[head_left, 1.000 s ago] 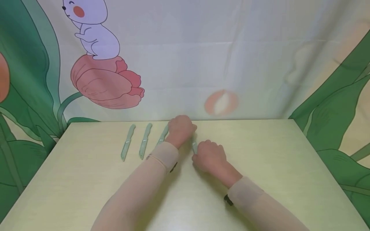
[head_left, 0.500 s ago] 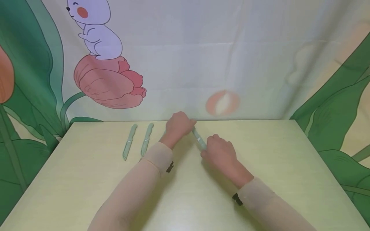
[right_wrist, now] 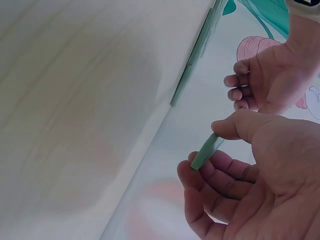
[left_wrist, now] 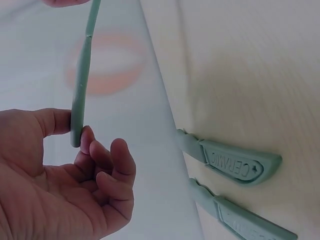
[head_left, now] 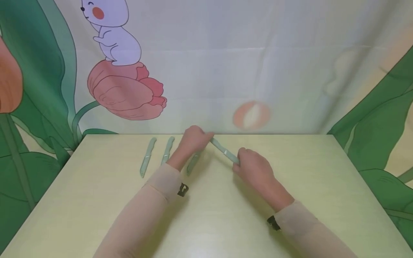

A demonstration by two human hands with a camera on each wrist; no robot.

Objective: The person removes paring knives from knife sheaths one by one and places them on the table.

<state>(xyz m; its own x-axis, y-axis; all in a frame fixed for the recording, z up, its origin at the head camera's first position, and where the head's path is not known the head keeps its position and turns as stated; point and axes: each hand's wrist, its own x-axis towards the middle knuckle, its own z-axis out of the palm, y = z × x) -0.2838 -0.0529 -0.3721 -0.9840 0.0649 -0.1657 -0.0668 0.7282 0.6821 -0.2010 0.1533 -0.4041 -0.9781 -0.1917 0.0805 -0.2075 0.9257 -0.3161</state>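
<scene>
A pale green sheathed knife [head_left: 224,151] is held slanting above the table between both hands. My left hand [head_left: 194,139] pinches its handle end between thumb and finger, the other fingers curled loosely, as the left wrist view shows. At the lower end, my right hand [head_left: 255,165] pinches the sheath between thumb and fingertips; in the right wrist view the sheath tip [right_wrist: 204,154] pokes out there. The blade is hidden inside. Beneath the left hand lies a similar knife [head_left: 193,164], partly covered, its sheath [left_wrist: 240,162] embossed with "CERAMIC".
Two more green sheathed knives, a far-left one [head_left: 148,157] and one beside it [head_left: 168,148], lie in a row on the pale wooden table [head_left: 206,222]. Behind the table's back edge hangs a printed curtain [head_left: 206,71] with flowers and a white animal.
Both hands have raised the knife and tilted it, the right hand moving rightward and the left slightly leftward. The lying knife under the left hand now shows on that hand's right side.
</scene>
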